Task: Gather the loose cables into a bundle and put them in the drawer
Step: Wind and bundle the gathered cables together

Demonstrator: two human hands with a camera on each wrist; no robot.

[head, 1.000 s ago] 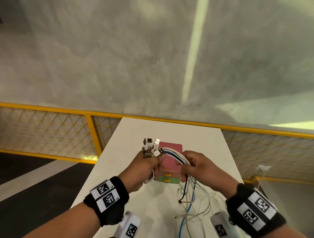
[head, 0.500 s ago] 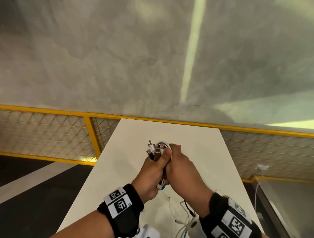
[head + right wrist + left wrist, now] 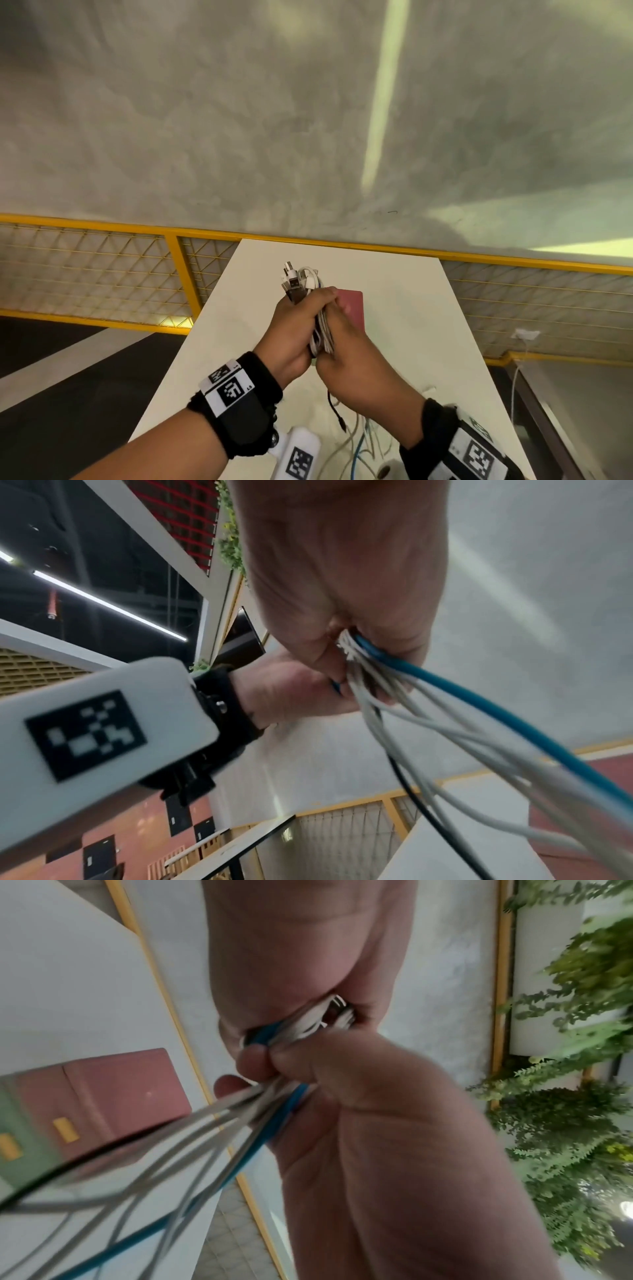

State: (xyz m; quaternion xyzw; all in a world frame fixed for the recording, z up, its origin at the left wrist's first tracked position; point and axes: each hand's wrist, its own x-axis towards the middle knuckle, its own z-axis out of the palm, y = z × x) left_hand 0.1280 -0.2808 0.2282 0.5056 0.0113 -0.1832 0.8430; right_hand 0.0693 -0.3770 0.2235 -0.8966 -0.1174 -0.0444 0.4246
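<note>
A bundle of white, blue and black cables (image 3: 321, 334) is held above the white table (image 3: 404, 329). My left hand (image 3: 301, 313) grips the bundle near its USB plugs (image 3: 296, 279), which stick up past the fingers. My right hand (image 3: 342, 346) grips the same strands just below, touching the left hand. Loose cable tails (image 3: 359, 442) hang down to the table near me. The wrist views show the strands (image 3: 267, 1031) (image 3: 363, 653) squeezed in my fists. A small pink and green drawer box (image 3: 351, 306) (image 3: 103, 1104) with yellow handles stands behind my hands, mostly hidden.
A yellow railing with wire mesh (image 3: 102, 274) runs behind the table's far edge. A grey concrete floor (image 3: 308, 120) lies far below beyond it. A white cable (image 3: 513, 373) hangs from a socket at the right. Green plants (image 3: 565, 1123) appear in the left wrist view.
My hands came together from holding a wide loop apart, then drew back toward me. The right hand slid down the strands, and the drawer box shows again behind them.
</note>
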